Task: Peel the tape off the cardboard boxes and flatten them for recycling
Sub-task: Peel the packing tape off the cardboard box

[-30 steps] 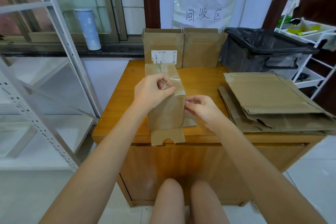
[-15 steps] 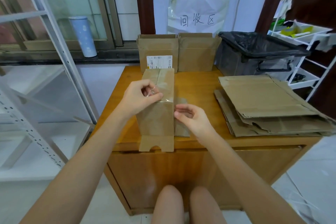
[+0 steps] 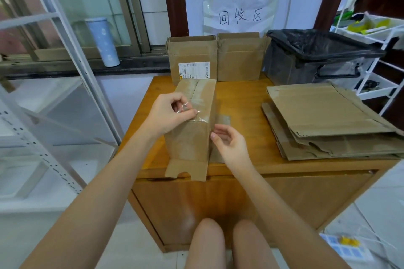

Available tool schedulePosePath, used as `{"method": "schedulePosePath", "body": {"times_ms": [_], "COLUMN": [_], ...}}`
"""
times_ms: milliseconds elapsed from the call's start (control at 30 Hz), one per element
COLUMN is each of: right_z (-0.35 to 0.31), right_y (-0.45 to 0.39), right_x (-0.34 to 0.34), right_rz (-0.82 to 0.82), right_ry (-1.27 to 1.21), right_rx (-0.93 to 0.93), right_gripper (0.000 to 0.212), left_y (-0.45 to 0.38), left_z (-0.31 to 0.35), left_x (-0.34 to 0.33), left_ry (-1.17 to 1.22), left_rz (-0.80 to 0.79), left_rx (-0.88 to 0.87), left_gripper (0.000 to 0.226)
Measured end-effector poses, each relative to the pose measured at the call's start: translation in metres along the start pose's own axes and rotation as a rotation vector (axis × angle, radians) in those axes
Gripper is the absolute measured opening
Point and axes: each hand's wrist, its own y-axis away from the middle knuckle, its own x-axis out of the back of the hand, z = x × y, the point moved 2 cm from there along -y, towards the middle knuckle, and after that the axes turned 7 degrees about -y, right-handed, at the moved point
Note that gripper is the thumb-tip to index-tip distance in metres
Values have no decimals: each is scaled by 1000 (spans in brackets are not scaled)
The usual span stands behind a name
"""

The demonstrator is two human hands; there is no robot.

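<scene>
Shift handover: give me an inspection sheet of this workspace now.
Surface: wooden table, bare wood between the items.
Job's things: taped box upright at the front edge; clear tape partly lifted; two open boxes at the back; flattened cardboard stack on the right.
Clutter: black-lined bin.
Grip: left hand pinches the tape; right hand loosely curled beside the box, holding nothing.
Cables: nothing seen.
Surroundings: paper sign, blue tumbler, white rack.

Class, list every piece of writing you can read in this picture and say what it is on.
"回收区": handwritten on the paper sign on the wall.
Shipping label on the left upright box: barcode and print too small to read.
Nothing else legible.
</scene>
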Motion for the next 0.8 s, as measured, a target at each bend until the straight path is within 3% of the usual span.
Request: {"method": "schedulePosePath", "body": {"times_ms": [133,333,533,800], "right_z": [8,11,8,-5], "right_y": [6,4,-4,-11], "right_x": [-1,-5,-5,-14], "right_rz": [75,166,189,-23], "right_ry": [-61,-102,-122,195], "right_rx": [37,91,20,-49], "right_gripper": [24,10,15,12], "left_y": [1,2,2,2], "left_z": [1,3,3,3], "left_x": [0,-2,-2,-1], "left_ry": [1,10,11,19], "left_rz": [6,0,4,-1], "left_rx": [7,32,36,22], "left_gripper": [19,14,18,18]}}
